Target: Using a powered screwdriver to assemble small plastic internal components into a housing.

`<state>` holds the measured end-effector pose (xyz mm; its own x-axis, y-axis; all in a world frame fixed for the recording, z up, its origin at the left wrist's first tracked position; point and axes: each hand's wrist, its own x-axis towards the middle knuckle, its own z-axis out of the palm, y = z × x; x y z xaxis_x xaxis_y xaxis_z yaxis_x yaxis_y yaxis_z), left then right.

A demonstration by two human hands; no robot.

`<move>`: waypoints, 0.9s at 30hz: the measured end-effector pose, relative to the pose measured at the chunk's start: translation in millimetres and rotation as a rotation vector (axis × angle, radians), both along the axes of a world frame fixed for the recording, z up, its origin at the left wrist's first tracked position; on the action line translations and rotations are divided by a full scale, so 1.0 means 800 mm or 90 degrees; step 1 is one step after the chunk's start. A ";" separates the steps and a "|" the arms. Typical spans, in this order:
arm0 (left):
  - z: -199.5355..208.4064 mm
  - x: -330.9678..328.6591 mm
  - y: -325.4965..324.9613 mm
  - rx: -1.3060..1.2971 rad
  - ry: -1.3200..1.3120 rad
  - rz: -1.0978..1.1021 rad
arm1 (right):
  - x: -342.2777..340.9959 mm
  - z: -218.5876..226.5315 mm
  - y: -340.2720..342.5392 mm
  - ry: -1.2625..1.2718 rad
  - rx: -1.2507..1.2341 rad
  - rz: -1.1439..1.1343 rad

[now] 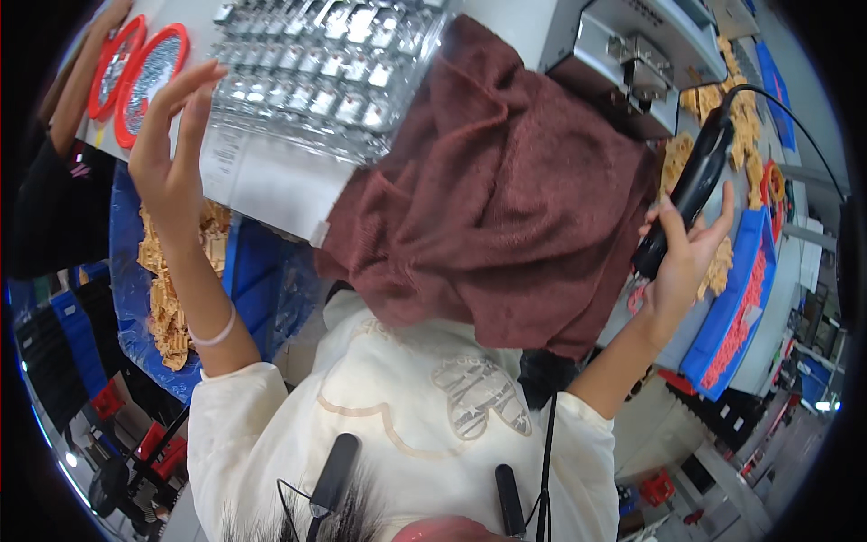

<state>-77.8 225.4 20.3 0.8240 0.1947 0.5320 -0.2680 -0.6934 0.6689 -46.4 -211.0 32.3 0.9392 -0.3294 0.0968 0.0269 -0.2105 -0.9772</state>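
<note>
My left hand (172, 185) is raised at the left, its fingers stretched out and apart, with nothing visible in them. It is between a red-rimmed round dish (123, 126) of small metal pieces and a clear plastic tray (237, 116) filled with rows of silvery metal parts. At the right, my right hand (684, 257) grips a black electric screwdriver (703, 167) with a cable at its upper end. The tool is tilted, its metal tip pointing down toward the near side. A crumpled brown cloth (515, 190) spreads between my hands.
A metal-fronted device (623, 68) stands beyond the cloth. Tan plastic parts (745, 126) lie at the right, near a blue bin (703, 366) of pink pieces. Another blue bin (237, 271) with tan parts is under my left forearm. At far left is another person's arm (74, 90).
</note>
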 end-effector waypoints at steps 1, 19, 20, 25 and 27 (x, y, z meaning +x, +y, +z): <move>0.003 0.017 0.016 0.017 -0.022 -0.018 | 0.002 -0.003 -0.002 0.028 -0.041 0.012; -0.037 0.115 0.118 0.355 0.096 0.156 | 0.016 -0.020 -0.023 0.058 -0.343 0.062; -0.044 0.114 0.122 0.348 0.077 0.169 | 0.022 -0.009 -0.035 0.064 -0.317 0.065; -0.053 0.109 0.134 0.271 0.063 0.167 | 0.117 0.022 -0.135 -0.096 -0.418 0.016; -0.037 0.102 0.105 0.204 0.076 0.205 | 0.176 0.003 -0.174 -0.038 -0.534 0.038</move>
